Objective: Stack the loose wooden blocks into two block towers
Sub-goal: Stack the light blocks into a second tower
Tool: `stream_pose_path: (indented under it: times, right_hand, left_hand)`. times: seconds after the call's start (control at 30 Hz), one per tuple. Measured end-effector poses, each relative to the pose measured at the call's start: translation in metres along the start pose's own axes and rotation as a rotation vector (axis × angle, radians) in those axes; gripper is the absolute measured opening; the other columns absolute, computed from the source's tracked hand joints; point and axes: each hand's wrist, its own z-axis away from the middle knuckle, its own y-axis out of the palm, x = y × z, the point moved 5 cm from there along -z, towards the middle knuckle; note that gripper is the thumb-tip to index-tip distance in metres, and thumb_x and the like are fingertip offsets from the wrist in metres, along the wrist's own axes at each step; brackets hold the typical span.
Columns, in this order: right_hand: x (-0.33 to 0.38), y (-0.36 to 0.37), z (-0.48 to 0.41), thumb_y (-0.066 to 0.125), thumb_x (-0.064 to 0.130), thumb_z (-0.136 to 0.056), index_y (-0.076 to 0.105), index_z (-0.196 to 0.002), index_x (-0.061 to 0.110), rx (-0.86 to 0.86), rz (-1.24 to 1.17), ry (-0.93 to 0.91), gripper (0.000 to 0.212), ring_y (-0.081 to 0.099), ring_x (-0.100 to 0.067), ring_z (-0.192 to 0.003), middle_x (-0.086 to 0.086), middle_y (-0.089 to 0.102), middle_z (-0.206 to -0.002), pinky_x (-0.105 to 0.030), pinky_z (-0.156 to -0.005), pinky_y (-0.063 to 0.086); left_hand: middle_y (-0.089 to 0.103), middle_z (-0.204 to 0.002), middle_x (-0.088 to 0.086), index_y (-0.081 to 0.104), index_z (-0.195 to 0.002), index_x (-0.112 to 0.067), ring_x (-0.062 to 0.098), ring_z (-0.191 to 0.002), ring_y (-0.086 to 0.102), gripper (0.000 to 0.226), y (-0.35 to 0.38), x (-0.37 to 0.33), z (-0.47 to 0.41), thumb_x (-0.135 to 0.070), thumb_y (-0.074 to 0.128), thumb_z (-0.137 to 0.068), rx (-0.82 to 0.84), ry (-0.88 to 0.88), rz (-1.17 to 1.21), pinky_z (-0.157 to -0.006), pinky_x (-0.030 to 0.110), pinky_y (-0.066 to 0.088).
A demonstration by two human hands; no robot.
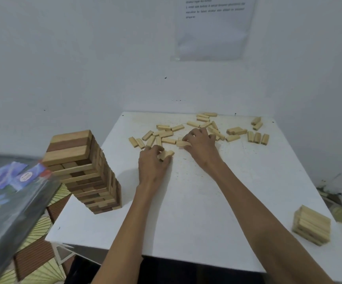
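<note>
Several loose pale wooden blocks [166, 134] lie scattered across the far half of the white table [196, 212]. A tall block tower [88, 173] stands at the table's left edge. A short block stack [311, 225] sits near the right front corner. My left hand [152, 162] grips a couple of blocks [166, 154] just in front of the scatter. My right hand [201, 143] reaches into the pile, its fingers curled round a block [181, 143] lying on the table.
A white wall rises right behind the table, with a plastic-covered printed sheet [213, 27] on it. A glossy plastic-wrapped package [12, 199] juts in at the left, beside the tall tower. A patterned floor mat [41, 232] lies below the table's left edge.
</note>
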Motion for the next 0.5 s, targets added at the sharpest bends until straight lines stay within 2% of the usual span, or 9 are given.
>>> stream_pose_path:
  times: [0.1, 0.23, 0.33, 0.43, 0.5]
  right_hand:
    - [0.006, -0.014, 0.032, 0.057, 0.028, -0.101, 0.066, -0.126, 0.025, 0.038, -0.037, 0.006, 0.026, 0.035, -0.023, -0.128, 0.004, 0.055, -0.129, -0.044, -0.093, 0.029]
    - [0.002, -0.024, 0.091, 0.061, 0.026, -0.101, 0.068, -0.125, 0.029, 0.151, -0.114, -0.021, 0.025, 0.042, -0.022, -0.117, -0.001, 0.046, -0.123, -0.04, -0.094, 0.041]
    - [0.005, -0.024, 0.129, 0.057, 0.015, -0.103, 0.068, -0.13, 0.032, 0.178, -0.231, -0.073, 0.033, 0.047, -0.016, -0.102, 0.004, 0.046, -0.113, -0.027, -0.086, 0.042]
    - [0.006, -0.023, 0.155, 0.055, 0.009, -0.1, 0.052, -0.146, 0.032, 0.202, -0.347, -0.076, 0.052, 0.043, -0.008, -0.107, 0.011, 0.047, -0.119, -0.019, -0.092, 0.038]
    - [0.0, -0.025, 0.168, 0.062, 0.02, -0.096, 0.04, -0.152, 0.032, 0.203, -0.448, -0.023, 0.061, 0.041, -0.002, -0.112, 0.014, 0.048, -0.124, -0.02, -0.1, 0.036]
  left_hand:
    - [0.064, -0.11, 0.004, 0.071, -0.114, -0.018, 0.025, -0.109, 0.057, 0.028, -0.007, -0.006, 0.019, -0.031, 0.075, -0.09, 0.0, 0.024, 0.018, -0.085, 0.027, 0.038]
    - [0.057, -0.115, 0.0, 0.073, -0.11, -0.023, 0.02, -0.104, 0.059, 0.024, -0.017, -0.009, 0.053, -0.032, 0.078, -0.089, 0.074, 0.027, 0.083, -0.092, 0.034, 0.049]
    - [0.051, -0.114, -0.007, 0.076, -0.106, -0.027, 0.012, -0.088, 0.057, 0.025, -0.02, -0.012, 0.08, -0.043, 0.079, -0.086, 0.167, 0.057, 0.119, -0.083, 0.023, 0.045]
    - [0.051, -0.116, -0.012, 0.075, -0.116, -0.03, 0.005, -0.078, 0.056, 0.034, -0.022, -0.019, 0.101, -0.051, 0.073, -0.089, 0.261, 0.203, 0.056, -0.075, 0.015, 0.042]
    - [0.049, -0.123, -0.015, 0.07, -0.129, -0.028, 0.004, -0.082, 0.057, 0.039, -0.021, -0.022, 0.11, -0.046, 0.068, -0.094, 0.35, 0.305, 0.0, -0.077, 0.017, 0.044]
